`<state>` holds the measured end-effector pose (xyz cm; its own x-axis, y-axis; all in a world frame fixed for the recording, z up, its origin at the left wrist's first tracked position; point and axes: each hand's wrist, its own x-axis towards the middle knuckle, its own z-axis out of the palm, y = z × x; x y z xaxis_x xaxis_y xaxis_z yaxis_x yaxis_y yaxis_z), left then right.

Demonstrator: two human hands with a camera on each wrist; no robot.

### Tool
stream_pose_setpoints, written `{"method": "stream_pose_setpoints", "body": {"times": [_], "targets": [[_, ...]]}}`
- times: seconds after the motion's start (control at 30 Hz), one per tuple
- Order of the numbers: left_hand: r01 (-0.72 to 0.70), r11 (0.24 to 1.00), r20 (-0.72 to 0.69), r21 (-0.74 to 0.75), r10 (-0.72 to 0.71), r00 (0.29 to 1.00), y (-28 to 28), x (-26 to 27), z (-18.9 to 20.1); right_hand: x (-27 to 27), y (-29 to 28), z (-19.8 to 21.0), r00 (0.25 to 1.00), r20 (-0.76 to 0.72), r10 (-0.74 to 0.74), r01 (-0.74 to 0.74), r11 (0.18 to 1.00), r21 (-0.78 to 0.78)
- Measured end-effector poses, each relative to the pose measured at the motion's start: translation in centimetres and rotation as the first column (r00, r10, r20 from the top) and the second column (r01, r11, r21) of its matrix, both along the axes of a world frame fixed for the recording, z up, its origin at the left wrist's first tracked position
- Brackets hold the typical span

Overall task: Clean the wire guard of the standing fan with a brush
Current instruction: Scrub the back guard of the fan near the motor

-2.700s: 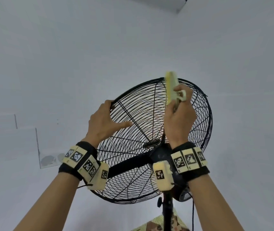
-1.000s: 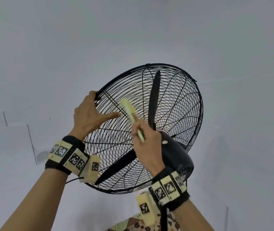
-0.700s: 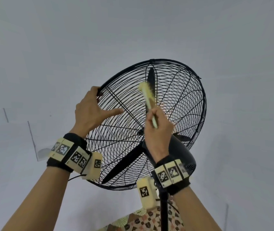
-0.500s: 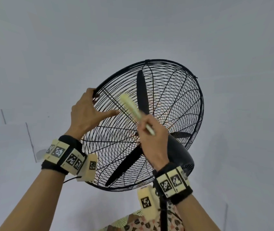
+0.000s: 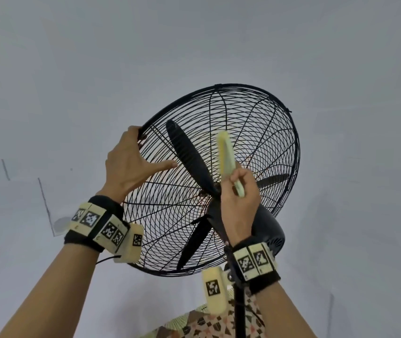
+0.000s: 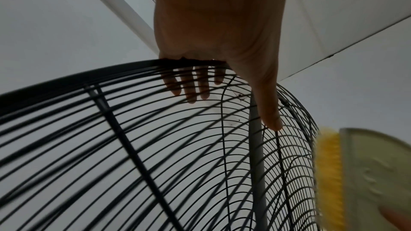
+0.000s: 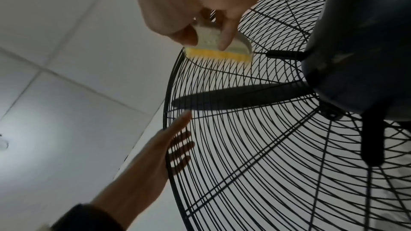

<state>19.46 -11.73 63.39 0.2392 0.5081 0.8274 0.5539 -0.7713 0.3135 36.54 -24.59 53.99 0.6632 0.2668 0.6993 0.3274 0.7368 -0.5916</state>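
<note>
White wall behind; left hand grasps wire guard rim; right hand clasps brush on guard.

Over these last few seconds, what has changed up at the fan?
The right hand swept the brush from the guard's top rim down and across the back wires; the fan blade turned. The left hand kept gripping the wire guard rim.
</note>
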Motion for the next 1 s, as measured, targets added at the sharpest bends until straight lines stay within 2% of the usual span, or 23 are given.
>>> {"method": "stream_pose_setpoints", "body": {"times": [0.03, 0.1, 0.17, 0.23, 0.3, 0.37, 0.43, 0.5, 0.63, 0.73, 0.9, 1.0], "targets": [[0.001, 1.000, 0.005, 0.002, -0.001, 1.000, 0.1, 0.1, 0.0, -0.2, 0.2, 0.3, 1.000, 0.013, -0.018, 0.018, 1.000, -0.004], [-0.002, 1.000, 0.012, -0.008, 0.002, 1.000, 0.3, 0.1, 0.0, -0.6, 0.6, -0.2, 0.990, 0.142, -0.013, 0.026, 0.996, -0.089], [-0.011, 1.000, 0.018, -0.022, 0.012, 1.000, 0.7, -0.3, -0.2, -1.1, 0.8, -1.7, 0.955, 0.286, 0.077, -0.021, 0.981, -0.194], [-0.017, 1.000, 0.020, -0.023, 0.017, 1.000, 0.8, -0.4, -0.2, -1.2, 0.4, -2.5, 0.936, 0.330, 0.121, -0.045, 0.972, -0.229], [-0.004, 1.000, 0.023, -0.016, 0.004, 1.000, 0.6, -0.2, -0.2, -0.9, -0.4, -1.9, 0.973, 0.223, 0.058, -0.027, 0.990, -0.140], [0.003, 1.000, 0.022, 0.001, -0.003, 1.000, 0.4, 0.0, 0.0, -0.4, -0.6, -0.4, 1.000, 0.017, -0.024, 0.025, 0.999, -0.022], [-0.001, 1.000, 0.028, 0.002, 0.001, 1.000, 0.4, 0.0, -0.1, -0.4, 0.1, 0.4, 0.996, -0.060, -0.061, 0.060, 0.998, -0.031], [-0.004, 1.000, 0.028, -0.005, 0.004, 1.000, 0.6, -0.1, -0.2, -1.1, 0.9, -0.3, 0.993, 0.064, -0.101, 0.107, 0.988, -0.109], [-0.008, 1.000, 0.029, -0.004, 0.008, 1.000, 0.8, -0.4, -0.3, -1.5, 1.1, -4.0, 0.925, 0.379, 0.013, 0.077, 0.972, -0.220], [0.002, 1.000, 0.020, -0.001, -0.002, 1.000, 0.8, -0.2, -0.2, -0.1, 0.1, -3.0, 0.908, 0.416, 0.037, 0.089, 0.956, -0.280], [0.006, 1.000, 0.018, -0.024, -0.005, 1.000, 0.5, -0.1, 0.0, 0.3, -0.5, -1.2, 0.817, 0.567, -0.105, 0.316, 0.904, -0.287], [0.019, 0.999, 0.019, -0.031, -0.019, 1.000, 0.3, -0.3, 0.1, 0.3, -0.1, -1.1, 0.804, 0.572, -0.163, 0.372, 0.888, -0.271]]}}
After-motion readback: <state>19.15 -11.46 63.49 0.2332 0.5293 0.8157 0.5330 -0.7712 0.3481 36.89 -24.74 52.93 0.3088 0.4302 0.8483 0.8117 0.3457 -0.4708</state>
